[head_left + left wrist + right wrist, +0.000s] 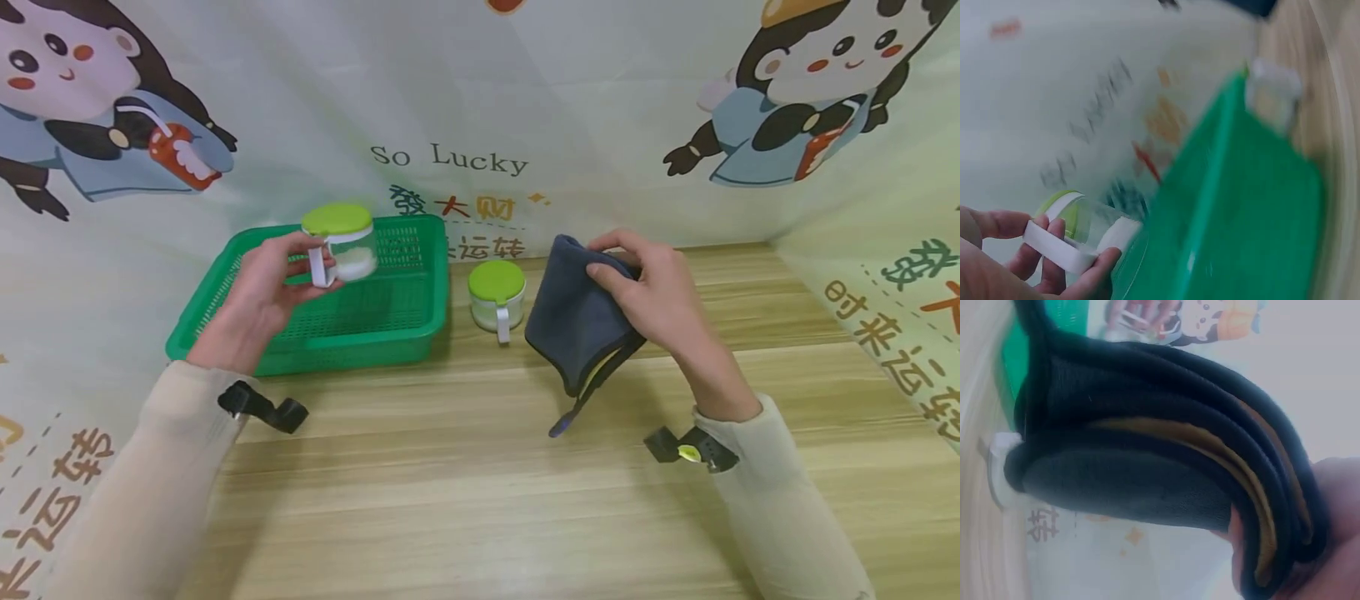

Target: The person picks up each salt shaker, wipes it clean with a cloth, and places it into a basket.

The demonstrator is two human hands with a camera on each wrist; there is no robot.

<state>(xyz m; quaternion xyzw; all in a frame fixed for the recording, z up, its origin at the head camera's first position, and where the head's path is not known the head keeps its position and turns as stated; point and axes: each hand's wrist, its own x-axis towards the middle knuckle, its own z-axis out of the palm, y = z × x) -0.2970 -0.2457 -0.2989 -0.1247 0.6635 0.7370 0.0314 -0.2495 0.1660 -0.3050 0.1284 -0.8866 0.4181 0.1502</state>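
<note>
My left hand [266,283] grips the white handle of a clear seasoning jar [352,254] with a green lid. White grains or powder show inside it. In the left wrist view, thumb and fingers wrap the handle of this jar [1113,234]. It is held up over the green plastic basket [360,354]. My right hand [660,287] pinches a folded dark grey cloth [573,308] at its upper edge. Black trim, a tan inner face and a hanging loop show on the cloth [1135,481] in the right wrist view.
Between basket and cloth, a second green-lidded seasoning jar [497,287] stands upright on the wooden table [465,483], its handle facing me. A printed cloth backdrop [600,125] with cartoon figures and lettering rises behind the table and along its sides.
</note>
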